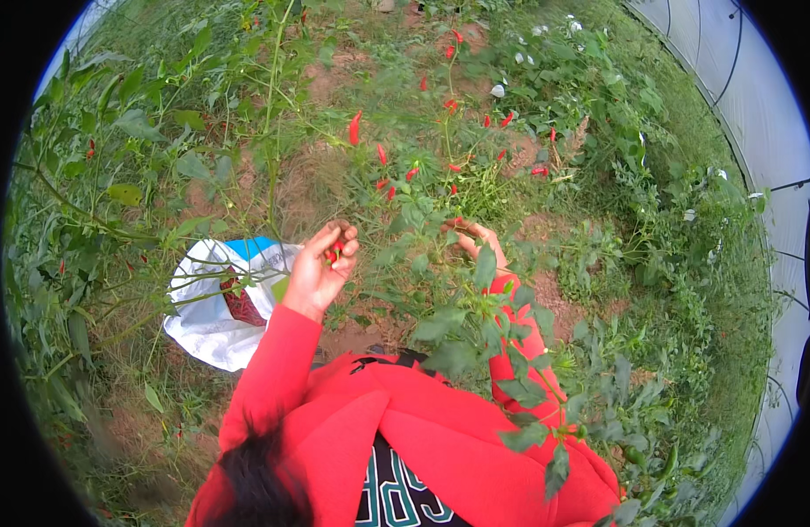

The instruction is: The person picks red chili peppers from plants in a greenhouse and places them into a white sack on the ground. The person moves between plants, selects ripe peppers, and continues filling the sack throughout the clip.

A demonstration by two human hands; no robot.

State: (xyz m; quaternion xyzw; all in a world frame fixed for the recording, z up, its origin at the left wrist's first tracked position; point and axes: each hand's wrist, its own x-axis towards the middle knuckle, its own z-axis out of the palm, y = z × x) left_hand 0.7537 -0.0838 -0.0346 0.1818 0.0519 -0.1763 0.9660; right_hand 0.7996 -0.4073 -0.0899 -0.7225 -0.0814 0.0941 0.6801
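Observation:
My left hand (324, 262) is half curled, palm up, around a few red chili peppers (335, 253) with green stems. Beside it on the left stands a white woven sack (210, 336) with its mouth rolled open and many red chilies (241, 303) inside. My right hand (474, 238) reaches among the leaves of a chili plant, its fingertips at a red chili (455, 221); leaves cover part of the hand, so its grip cannot be told. More red chilies (382, 155) hang on the stems in front of both hands.
Tall pepper branches (108, 227) arch in from the left, partly over the sack. A leafy branch (523, 388) crosses in front of my right sleeve. White-flowered vines (615, 99) grow on the right, beside a plastic greenhouse wall (767, 118). Weeds and reddish soil (553, 296) lie between the plants.

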